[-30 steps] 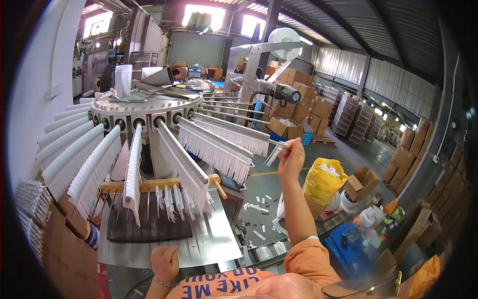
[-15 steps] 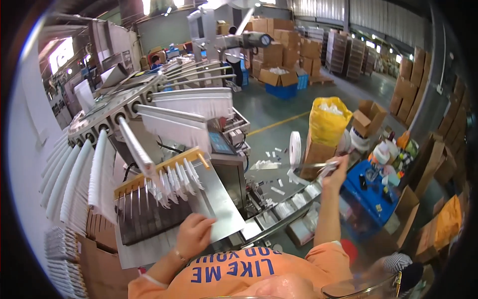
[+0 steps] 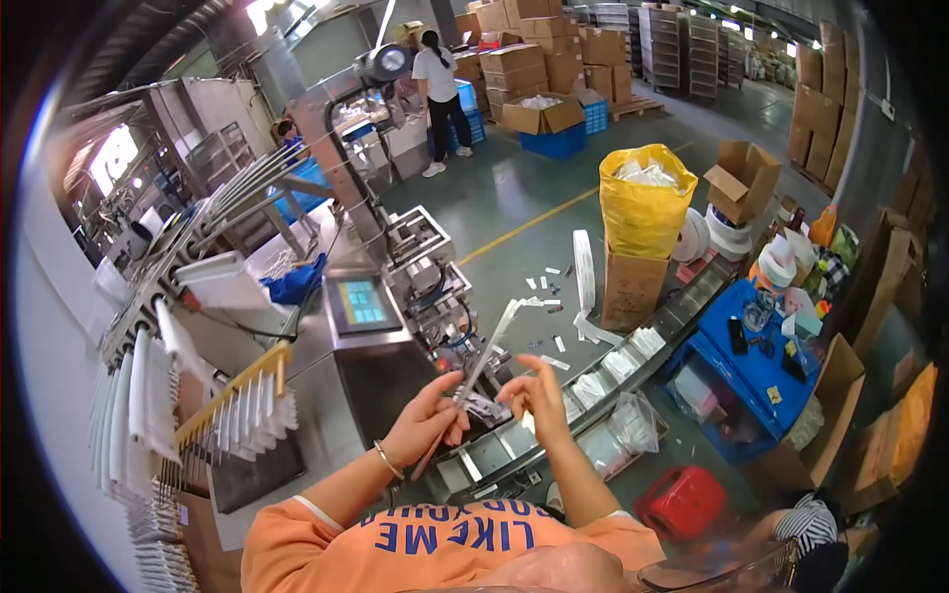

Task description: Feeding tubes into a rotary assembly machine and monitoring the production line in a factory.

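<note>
The left hand (image 3: 425,421) is pinching a thin rod (image 3: 484,362); just right of that grip, the right hand (image 3: 538,397) is hovering spread.

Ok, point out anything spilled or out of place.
Scraps lie scattered on the floor beside the conveyor, which looks like litter or a spill. Near them, a white roll trails loose strip, which also looks untidy.

On the right, a yellow bag (image 3: 645,215) rises above a brown carton (image 3: 633,287), a blue surface (image 3: 753,376) carries small items (image 3: 737,336), and a red object (image 3: 682,502) sits near; on the far side, an open carton (image 3: 543,117) tops a blue crate (image 3: 554,142).
</note>
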### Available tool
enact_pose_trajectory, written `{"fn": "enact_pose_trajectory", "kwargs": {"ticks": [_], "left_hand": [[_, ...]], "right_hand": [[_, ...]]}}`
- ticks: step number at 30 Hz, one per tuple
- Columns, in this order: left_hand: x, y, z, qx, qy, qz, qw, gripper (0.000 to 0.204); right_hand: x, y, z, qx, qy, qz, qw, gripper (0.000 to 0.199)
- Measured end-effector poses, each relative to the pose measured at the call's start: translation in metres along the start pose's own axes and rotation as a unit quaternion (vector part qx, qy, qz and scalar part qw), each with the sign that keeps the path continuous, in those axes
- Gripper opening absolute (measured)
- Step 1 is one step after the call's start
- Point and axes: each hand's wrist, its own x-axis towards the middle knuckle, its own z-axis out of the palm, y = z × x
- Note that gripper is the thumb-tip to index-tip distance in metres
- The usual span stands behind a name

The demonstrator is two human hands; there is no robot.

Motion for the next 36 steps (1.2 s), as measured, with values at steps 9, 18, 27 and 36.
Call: {"fn": "enact_pose_trajectory", "kwargs": {"ticks": [9,18,27,36], "left_hand": [[0.063,0.017,0.005,-0.323,0.041,0.0,0.945,0.043],[-0.012,0.03,0.011,-0.277,0.089,0.036,0.956,0.042],[-0.212,0.008,-0.093,-0.01,-0.072,0.0,0.997,0.029],[-0.291,-0.042,-0.273,-0.12,0.242,0.111,0.956,0.024]], "right_hand": [[-0.022,0.014,-0.014,-0.225,-0.111,-0.15,0.956,0.047],[-0.04,-0.015,0.049,-0.294,-0.131,-0.315,0.893,0.019],[-0.149,-0.019,0.161,-0.305,-0.135,-0.315,0.889,0.017],[-0.208,-0.044,0.29,-0.377,-0.229,-0.318,0.839,0.014]]}}
